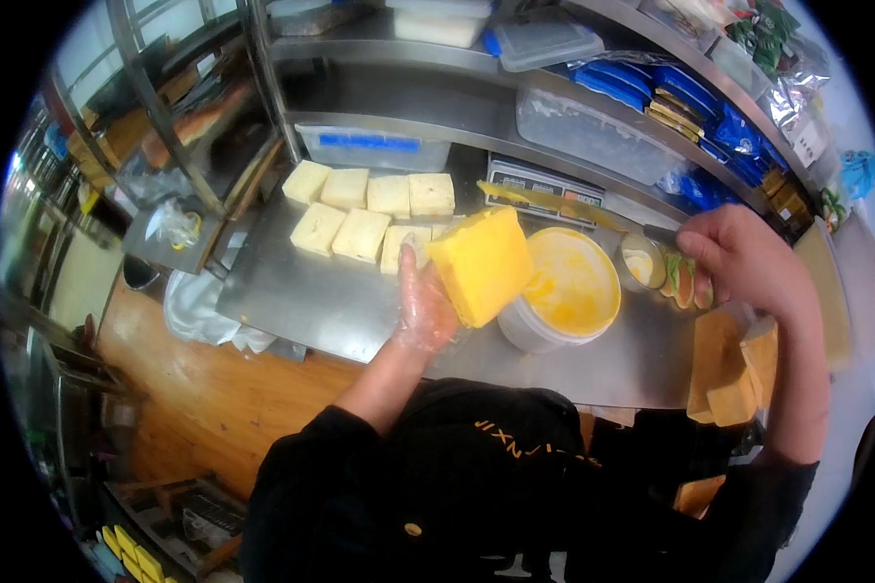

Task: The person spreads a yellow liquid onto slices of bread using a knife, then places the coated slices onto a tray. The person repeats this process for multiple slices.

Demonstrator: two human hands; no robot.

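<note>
My left hand (429, 306), in a clear plastic glove, holds a square block coated in yellow spread (483, 268), tilted beside the rim of a white tub (572, 280) smeared with yellow inside. In my right hand (729, 255) is the dark handle of a long spatula (554, 202); its blade, coated in yellow, points left above the tub's far side. Several pale, uncoated square blocks (361, 235) lie in two rows on the steel table (292, 306), left of the tub. Part of the near row is hidden behind my left hand and the coated block.
Behind the tub stands a digital scale (543, 191). A small metal cup (640, 262) and sandwich-like pieces (682, 280) are near my right hand. Brown paper-like packaging (729, 364) sits at the table's right end. Steel shelves (401, 49) with plastic boxes (590, 135) rise behind.
</note>
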